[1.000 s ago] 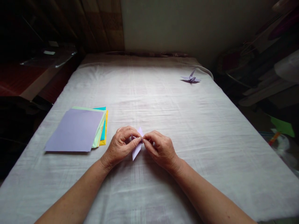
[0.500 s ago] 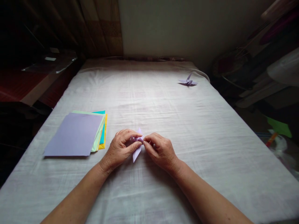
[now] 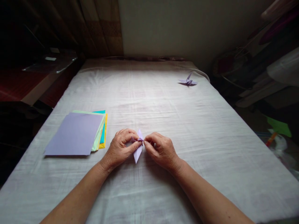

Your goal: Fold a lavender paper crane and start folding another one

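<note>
A lilac origami crane [image 3: 137, 153] is between my hands, its wings spread toward and away from me. My left hand [image 3: 123, 145] pinches its middle between thumb and fingers, hiding part of the body. At its right tip, the thumb and forefinger of my right hand [image 3: 161, 149] are closed on a small pointed end. A second lilac origami crane [image 3: 188, 81] stands at the far right of the cloth, apart from both hands.
Left of my hands lies a stack of coloured paper sheets [image 3: 74, 133], lilac on top, with green, teal and yellow edges showing. A pale cloth [image 3: 149, 102] covers the table. Beyond its left edge is a red-brown surface [image 3: 25, 84] with a clear plastic packet [image 3: 52, 60].
The crane has turned slightly in my fingers, its near wing swinging a little to the right. My left forefinger has drawn back, showing more of the folded middle.
</note>
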`<state>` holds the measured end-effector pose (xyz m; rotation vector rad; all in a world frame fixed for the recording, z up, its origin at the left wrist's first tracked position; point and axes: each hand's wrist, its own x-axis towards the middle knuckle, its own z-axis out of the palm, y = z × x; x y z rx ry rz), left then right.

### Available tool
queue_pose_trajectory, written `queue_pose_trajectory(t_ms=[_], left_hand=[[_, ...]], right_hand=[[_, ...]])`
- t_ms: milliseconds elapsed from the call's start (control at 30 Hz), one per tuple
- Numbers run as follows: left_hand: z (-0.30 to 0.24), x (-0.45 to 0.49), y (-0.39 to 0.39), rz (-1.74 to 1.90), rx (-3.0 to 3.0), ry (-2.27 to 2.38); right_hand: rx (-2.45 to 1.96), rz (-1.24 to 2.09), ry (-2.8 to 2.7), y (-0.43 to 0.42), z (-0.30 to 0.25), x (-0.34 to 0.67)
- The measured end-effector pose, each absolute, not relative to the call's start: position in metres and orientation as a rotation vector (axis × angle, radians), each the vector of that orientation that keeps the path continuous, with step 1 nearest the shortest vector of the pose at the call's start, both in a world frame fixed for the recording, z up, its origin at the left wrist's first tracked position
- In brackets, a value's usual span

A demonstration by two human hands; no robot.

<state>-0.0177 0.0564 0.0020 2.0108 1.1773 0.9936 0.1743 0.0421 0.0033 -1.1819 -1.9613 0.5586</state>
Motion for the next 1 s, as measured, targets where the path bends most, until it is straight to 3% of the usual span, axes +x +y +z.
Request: queue_pose_trajectory(t_ms=[1000], left_hand=[[0.0095, -0.0178, 0.0565, 0.936, 1.980, 1.162]], right_hand=[[-1.171, 0.546, -2.028, 0.0400, 0.0059, 0.1757]])
